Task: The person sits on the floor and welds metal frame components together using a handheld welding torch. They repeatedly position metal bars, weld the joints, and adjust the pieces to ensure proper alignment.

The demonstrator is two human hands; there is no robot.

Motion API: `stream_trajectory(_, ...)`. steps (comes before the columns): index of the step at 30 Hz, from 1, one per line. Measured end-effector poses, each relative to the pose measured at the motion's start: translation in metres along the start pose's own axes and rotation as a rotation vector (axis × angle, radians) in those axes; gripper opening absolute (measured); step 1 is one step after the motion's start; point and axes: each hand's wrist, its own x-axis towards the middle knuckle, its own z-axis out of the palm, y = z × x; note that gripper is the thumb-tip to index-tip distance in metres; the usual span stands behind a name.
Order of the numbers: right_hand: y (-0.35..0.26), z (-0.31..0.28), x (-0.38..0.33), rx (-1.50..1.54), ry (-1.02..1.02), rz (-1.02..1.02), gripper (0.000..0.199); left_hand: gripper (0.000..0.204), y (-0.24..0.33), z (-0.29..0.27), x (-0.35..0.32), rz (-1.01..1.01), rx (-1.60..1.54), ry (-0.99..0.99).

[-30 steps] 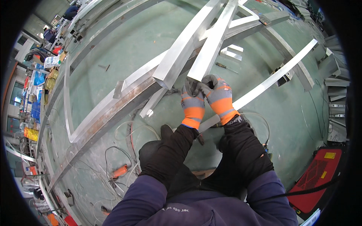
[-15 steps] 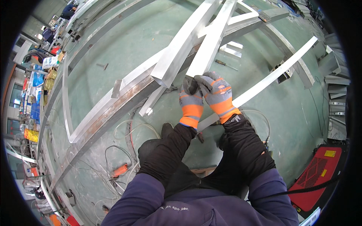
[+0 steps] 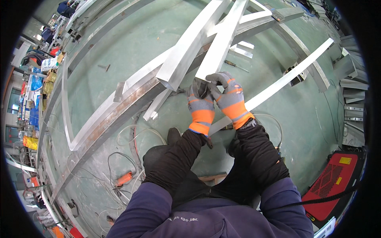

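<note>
Apparently half-closed, the left hand (image 3: 201, 101) bends its gloved fingers just under the near end of a pale square metal tube (image 3: 218, 49), which runs from there toward one o'clock. The right hand (image 3: 229, 94), close beside it, curls its fingers at that end's corner. Whether either pinches something small I cannot tell. A second square tube (image 3: 186, 51) has its open end at ten o'clock from the left hand.

A straight, bright silver tube (image 3: 219, 47), apparently box-section, lies at twelve o'clock, slanting toward one, near end partly covered.
</note>
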Motion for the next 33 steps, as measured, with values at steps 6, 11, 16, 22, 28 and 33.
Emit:
stream_trajectory(6,0.003,-0.006,0.001,0.075,-0.026,0.042,0.026,0.039,0.013,0.004,-0.001,-0.080,-0.096,0.002)
stream_trajectory(11,0.003,-0.003,0.002,0.168,-0.028,0.123,0.028,0.042,0.017,0.004,0.000,-0.072,-0.057,-0.011)
stream_trajectory(16,0.003,-0.005,0.004,0.139,-0.055,0.125,0.027,0.050,0.017,0.002,0.002,-0.079,0.055,-0.008)
stream_trajectory(22,0.004,0.005,0.003,0.075,-0.004,0.152,0.027,0.050,0.018,0.002,0.003,-0.129,-0.110,-0.007)
stream_trajectory(28,-0.001,0.004,0.001,0.132,0.017,0.197,0.022,0.040,0.023,0.004,-0.004,-0.085,-0.076,-0.022)
stream_trajectory(33,-0.002,-0.008,0.006,0.167,-0.069,0.249,0.022,0.036,-0.010,-0.031,0.015,0.088,0.297,-0.121)
